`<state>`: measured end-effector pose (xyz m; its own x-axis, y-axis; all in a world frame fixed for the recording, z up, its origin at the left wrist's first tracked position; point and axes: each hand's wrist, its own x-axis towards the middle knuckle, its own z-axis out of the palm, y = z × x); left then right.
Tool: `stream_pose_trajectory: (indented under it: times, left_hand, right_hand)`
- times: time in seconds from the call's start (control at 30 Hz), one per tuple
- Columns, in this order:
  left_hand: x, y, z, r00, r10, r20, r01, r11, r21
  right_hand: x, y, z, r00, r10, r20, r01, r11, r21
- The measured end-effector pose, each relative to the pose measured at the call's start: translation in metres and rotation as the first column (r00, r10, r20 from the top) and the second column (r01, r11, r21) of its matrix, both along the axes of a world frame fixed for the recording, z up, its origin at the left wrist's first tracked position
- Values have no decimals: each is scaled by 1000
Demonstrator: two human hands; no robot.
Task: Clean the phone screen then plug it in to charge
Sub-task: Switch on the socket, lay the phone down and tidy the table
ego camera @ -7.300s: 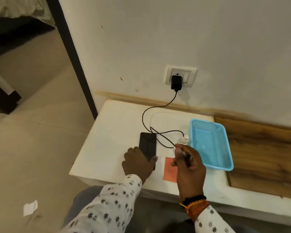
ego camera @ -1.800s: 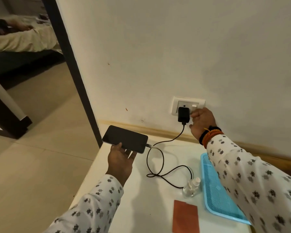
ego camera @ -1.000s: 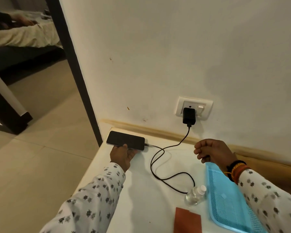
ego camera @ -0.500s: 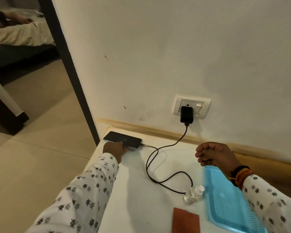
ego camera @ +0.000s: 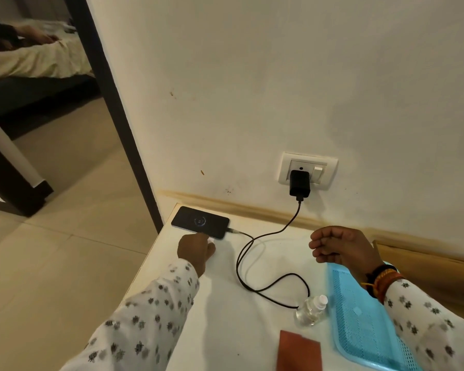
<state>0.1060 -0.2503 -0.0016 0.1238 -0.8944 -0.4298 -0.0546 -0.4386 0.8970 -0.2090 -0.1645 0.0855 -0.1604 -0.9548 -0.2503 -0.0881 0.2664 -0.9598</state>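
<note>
- The phone (ego camera: 200, 222) now lies flat at the table's (ego camera: 220, 330) far left corner, and its screen shows a lit ring; half a second ago the screen was nearly dark.
- The left hand (ego camera: 196, 251) has drawn back a little; its fingertips touch the phone's near edge, loosely, gripping nothing.
- The right hand (ego camera: 340, 247) hovers where it was, above the table's far side, fingers curled loosely and empty, with bands at the wrist.
- The cable (ego camera: 265, 236) is plugged into the phone's right end and loops across the table, as before.
- Its other end runs up to the black charger (ego camera: 300, 183), seated in the wall socket (ego camera: 307, 170).
- A small clear bottle (ego camera: 310, 310) with a white cap stands by the cable's near loop, just left of the blue basket (ego camera: 359, 317).
- The right sleeve (ego camera: 434, 325) crosses over the basket's right side and hides it.
- A reddish cloth (ego camera: 298, 353) lies at the near edge, in front of the bottle.
- Left of the table, a dark door frame (ego camera: 113, 103) opens on a tiled floor (ego camera: 51, 250) and a bed (ego camera: 35, 60).
- The cable loop lies between the two hands.
</note>
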Motion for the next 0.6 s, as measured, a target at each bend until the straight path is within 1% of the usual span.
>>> stream_pose_trajectory:
  times: [0.07, 0.1, 0.13, 0.2, 0.27, 0.37, 0.43, 0.5, 0.53, 0.57, 0.6]
  left_hand:
    - [-11, 16, 1, 994, 105, -40, -104, 994, 28]
    - [-16, 29, 1, 992, 125, -18, -125, 992, -12]
    - [-21, 41, -1, 989, 111, 98, -101, 990, -103]
    - [-23, 64, -4, 955, 60, 291, 31, 955, -296]
    - [-23, 79, -3, 914, 2, 405, 174, 902, -396]
    - [-29, 88, 8, 887, -41, 459, 287, 828, -481]
    - [-30, 93, 19, 851, -67, 520, 373, 776, -509]
    - [-29, 100, 25, 791, -133, 598, 505, 695, -513]
    - [-29, 105, 28, 740, -168, 651, 583, 642, -498]
    - [-30, 110, 26, 670, -198, 716, 673, 570, -472]
    - [-32, 113, 24, 579, -253, 775, 766, 496, -410]
  right_hand:
    - [1, 1, -1, 1000, -9, 7, 9, 1000, 3]
    - [2, 1, -1, 1000, -13, 14, 13, 1000, 9]
    - [3, 3, -1, 1000, -17, 23, 16, 1000, 13]
    - [5, 5, 1, 999, -20, 38, 20, 1000, 19]
    - [6, 7, 6, 999, -27, 44, 27, 999, 19]
    - [6, 11, 16, 998, -36, 51, 35, 999, 8]
    - [6, 14, 21, 997, -36, 62, 36, 999, 0]
    - [7, 18, 28, 997, -41, 70, 42, 999, -8]
    - [7, 20, 31, 997, -42, 71, 43, 999, -11]
    - [8, 22, 33, 997, -41, 70, 42, 999, -13]
    - [8, 24, 35, 997, -42, 68, 43, 999, -15]
